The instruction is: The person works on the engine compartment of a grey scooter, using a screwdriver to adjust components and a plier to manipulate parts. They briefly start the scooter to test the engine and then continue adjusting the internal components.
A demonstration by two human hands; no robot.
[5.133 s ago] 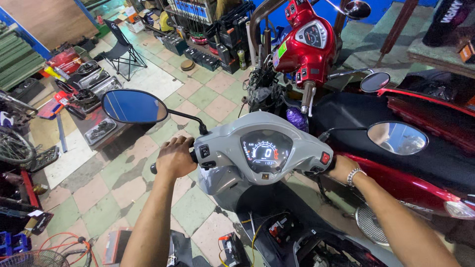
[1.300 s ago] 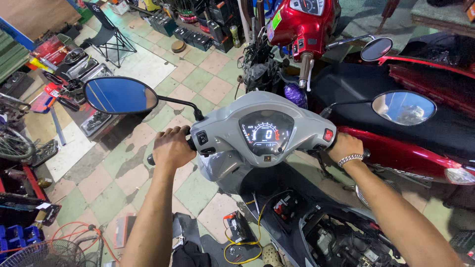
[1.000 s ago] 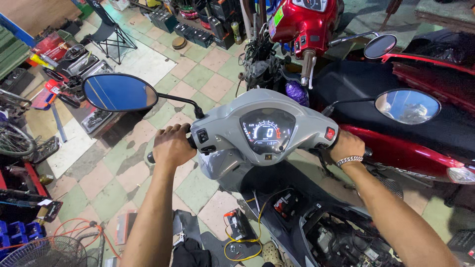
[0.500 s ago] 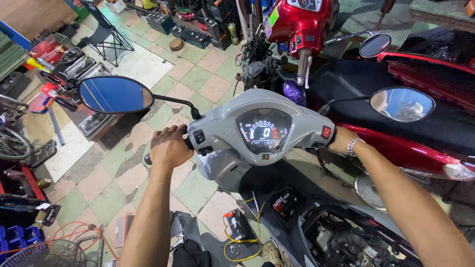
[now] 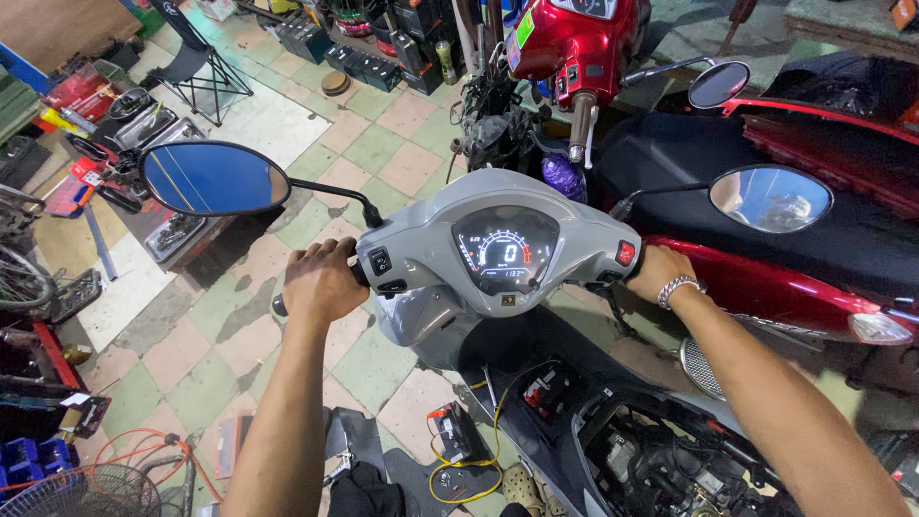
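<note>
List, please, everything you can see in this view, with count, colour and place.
scooter: one, grey, centre, display lit
mirrors: two, left and right of the handlebar
red motorbikes: two, ahead and right
folding chair: one, black, top left
fan grille: one, bottom left
tiled floor: green and pink
left hand: closed on the left handlebar grip
right hand: on the right grip, silver bracelet at the wrist

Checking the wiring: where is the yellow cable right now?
In the head view, the yellow cable lies low at centre, looped on the floor tiles beside the grey scooter, below its handlebar and between the person's forearms.
</note>
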